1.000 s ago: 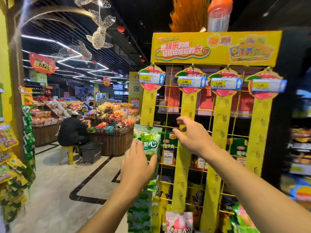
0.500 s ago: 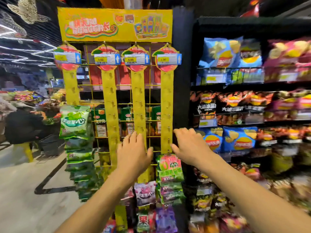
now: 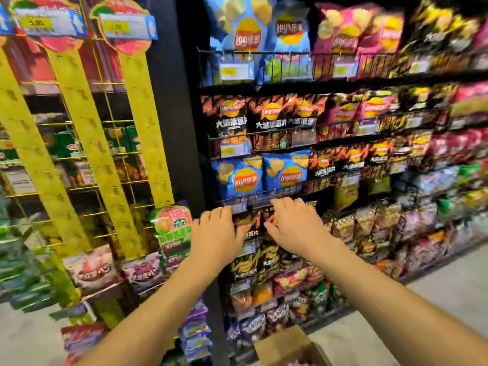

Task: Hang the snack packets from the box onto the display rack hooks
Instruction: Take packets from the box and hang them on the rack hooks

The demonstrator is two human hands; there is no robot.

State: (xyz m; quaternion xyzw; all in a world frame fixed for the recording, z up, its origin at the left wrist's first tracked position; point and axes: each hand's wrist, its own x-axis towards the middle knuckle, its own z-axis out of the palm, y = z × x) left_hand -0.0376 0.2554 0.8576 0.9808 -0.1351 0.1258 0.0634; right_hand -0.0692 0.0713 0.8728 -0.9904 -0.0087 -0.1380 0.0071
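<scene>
Fingers (image 3: 219, 211) of both hands are seen loose and slightly bent, nothing grasped. Left hand (image 3: 215, 233) and right hand (image 3: 295, 225) are stretched palm-down before the chip shelves (image 3: 280, 67). Cardboard box (image 3: 284, 344) is seen at the bottom edge, under the right forearm. Snack packets (image 3: 173, 225) are hung on the yellow display rack (image 3: 148, 133), just left of the hands. Everything is motion-blurred.

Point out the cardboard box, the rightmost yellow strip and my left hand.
cardboard box (image 3: 284, 343): head view, near flap.
rightmost yellow strip (image 3: 145, 122): head view, middle of its length.
left hand (image 3: 215, 235): head view, back of the hand.
</scene>
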